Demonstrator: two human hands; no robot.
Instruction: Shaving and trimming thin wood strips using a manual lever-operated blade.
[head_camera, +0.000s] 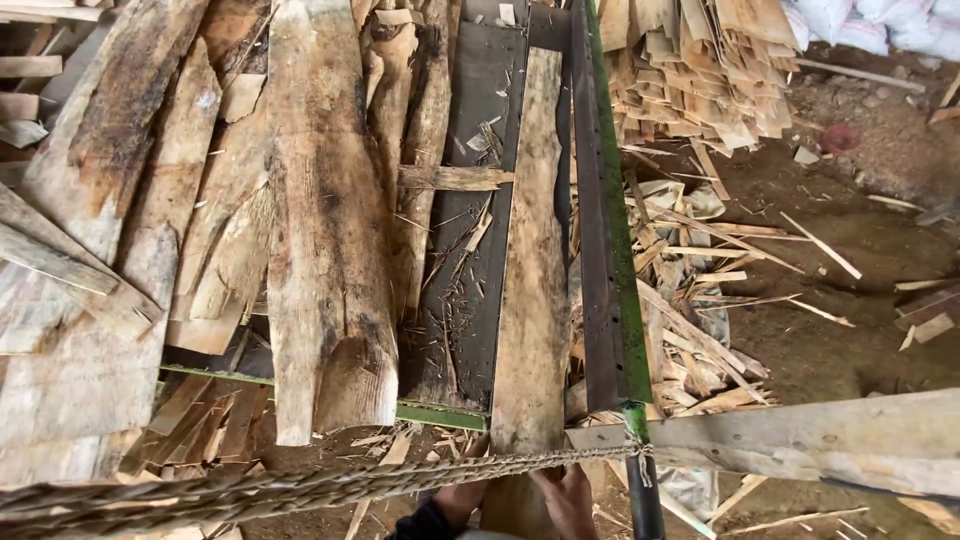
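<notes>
Two hands grasp near end of plank (530, 290): left hand (462, 497), right hand (568, 500); rope (300, 488) crosses above; plank lies along green rail (622, 250).

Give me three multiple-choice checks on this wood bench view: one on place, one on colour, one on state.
1. Where does the long plank lie?
A. Beside the green metal rail, along it
B. On the dirt floor at right
C. Across the rope

2. What colour is the bench frame edge?
A. Red
B. Green
C. Blue

3. What are the two hands doing?
A. Both hang free
B. Both grip the plank's near end
C. One pulls the rope

Answers:
1 A, the plank runs lengthwise just left of the rail.
2 B, the painted edge under the slabs is green.
3 B, the left hand and right hand clasp the plank's end, below the twisted rope.
</notes>
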